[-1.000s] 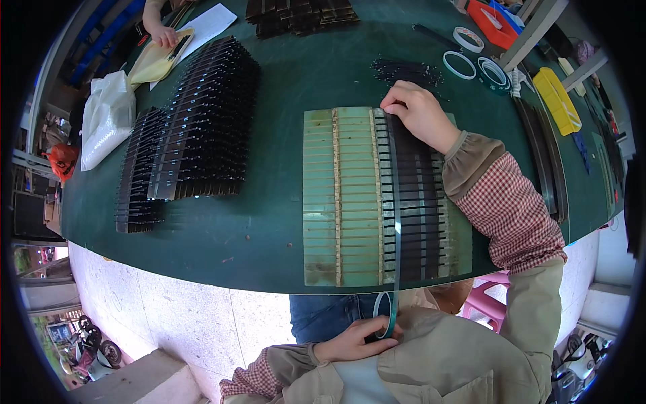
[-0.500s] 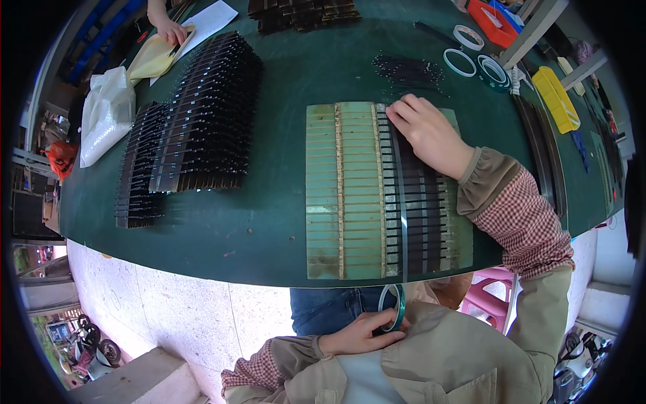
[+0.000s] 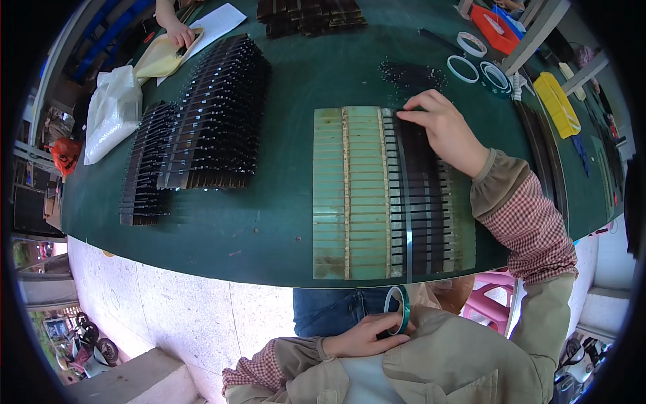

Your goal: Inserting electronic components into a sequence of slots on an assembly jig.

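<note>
My left hand (image 3: 363, 337) is closed on a roll of green tape (image 3: 405, 311) below the table's front edge. From the roll a narrow tape strip (image 3: 408, 236) runs away from me over a pale green slotted board (image 3: 330, 195). Dark flat strips (image 3: 422, 202) lie lengthwise on the board's right part, with thin black pins or leads across them in a row. My right hand (image 3: 447, 128) is at the board's far edge, its fingertips at the far end of the tape and the dark strips. Its thumb and forefinger are stretched out and slightly apart.
Stacks of dark pinned strips (image 3: 215, 114) stand to the left, beside a white plastic bag (image 3: 111, 111). Loose black pieces (image 3: 410, 75) lie beyond the board. Tape rolls (image 3: 496, 75) and a yellow bin (image 3: 557, 104) are at right. Another person's hand (image 3: 179, 34) works at far left.
My right hand has shifted slightly right and its thumb and forefinger have parted. My left hand still holds the tape roll. The whole view has shifted a little.
</note>
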{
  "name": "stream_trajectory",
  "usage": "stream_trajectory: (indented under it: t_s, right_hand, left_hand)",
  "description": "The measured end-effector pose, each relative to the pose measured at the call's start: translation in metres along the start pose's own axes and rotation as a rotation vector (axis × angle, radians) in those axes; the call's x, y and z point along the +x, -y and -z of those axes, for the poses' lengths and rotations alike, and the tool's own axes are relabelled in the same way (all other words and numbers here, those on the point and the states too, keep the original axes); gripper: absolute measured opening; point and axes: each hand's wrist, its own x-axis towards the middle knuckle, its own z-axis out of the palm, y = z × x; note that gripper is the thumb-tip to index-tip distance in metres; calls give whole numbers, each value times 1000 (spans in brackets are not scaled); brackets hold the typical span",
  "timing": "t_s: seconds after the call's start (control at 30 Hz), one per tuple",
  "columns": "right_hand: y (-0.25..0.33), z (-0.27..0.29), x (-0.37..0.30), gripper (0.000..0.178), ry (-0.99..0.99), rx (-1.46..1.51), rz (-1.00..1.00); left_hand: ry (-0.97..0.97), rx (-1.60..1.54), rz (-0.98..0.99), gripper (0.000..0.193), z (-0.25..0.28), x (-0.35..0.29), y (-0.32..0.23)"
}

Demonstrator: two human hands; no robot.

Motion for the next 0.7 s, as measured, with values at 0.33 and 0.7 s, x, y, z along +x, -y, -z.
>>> stream_trajectory:
  t_s: [0.33, 0.7]
  right_hand:
    - [14, 6, -4, 38, -4, 31, -72]
    - [40, -6, -16, 39, 51, -180, 65]
  left_hand:
    - [12, -6, -92, 22, 0, 2, 1]
    - [30, -1, -74, 23, 2, 5, -2]
